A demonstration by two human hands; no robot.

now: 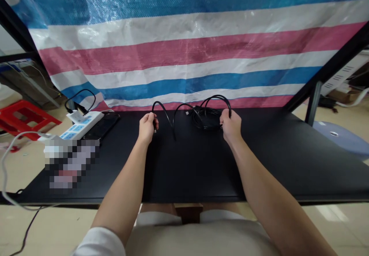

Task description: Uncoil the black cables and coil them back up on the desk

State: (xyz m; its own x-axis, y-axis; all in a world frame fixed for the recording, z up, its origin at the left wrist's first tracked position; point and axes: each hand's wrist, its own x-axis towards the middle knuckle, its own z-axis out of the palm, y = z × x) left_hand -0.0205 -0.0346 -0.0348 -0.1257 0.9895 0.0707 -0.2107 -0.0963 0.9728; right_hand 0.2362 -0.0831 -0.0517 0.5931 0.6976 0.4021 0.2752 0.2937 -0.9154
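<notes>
Head view is giving me the black tabletop (187,167), which I am using as a clock face from its middle. Smooth, glossy black cable (205,127) is lying coiled in round, overlapping turns at 1 o'clock, with springy arches rising towards both hands. At 10 o'clock my left hand (147,127) is curling closed, pinching one end of it between thumb and fingers; at 2 o'clock my right hand (231,125) is making a fist around a raised loop. Slack is drooping between them onto the matte surface.

At 12 o'clock a creased, woven plastic sheet (186,56) is hanging in blue, white and pink stripes. Between 9 and 10 a white power strip (82,127) is carrying plugs, and a flat, dark phone (102,128) is lying beside it. Farther out, a red stool (27,113) is standing on the floor, while at 3 a lavender plastic seat (341,136) is sitting past the table.

Pixelation is masking something at 9 o'clock. Fingers are hiding most of the gripped cable end, and a small connector (187,113) beside the coil is looking too tiny to identify.
</notes>
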